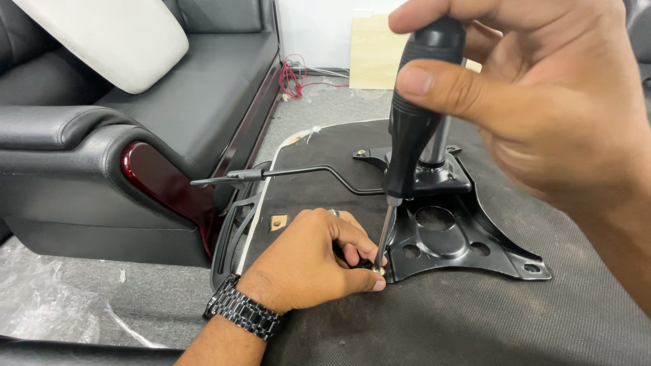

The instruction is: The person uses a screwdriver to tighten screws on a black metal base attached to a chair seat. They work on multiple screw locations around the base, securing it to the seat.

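Right, down on the floor (81, 298) we go: grey carpet with a sheet of clear plastic (41, 305) crumpled at the near left corner. A black leather sofa (169, 102) with a glossy dark-red wood arm panel (163, 190) fills the left side, and a white cushion (115, 37) leans across its back. Against the far wall sits a pale wooden board (373, 54), with red wires (293, 78) tangled just left of it.

Spread over the carpet is the upturned chair seat (475, 318), its underside covered in dark fabric. Bolted near its middle sits the black metal mechanism plate (461, 237), a thin lever (285, 173) running out from it toward the seat's left edge.

Now the hands. The right hand (542, 102) is wrapped firmly round the black handle of a screwdriver (410, 135), held nearly upright, its tip down at the plate's near left corner. The left hand (312, 261), black metal watch (244, 315) on the wrist, rests on the seat with fingertips pinched together around a small brass-coloured screw (378, 270) right at the tip. That hand hides most of the corner.
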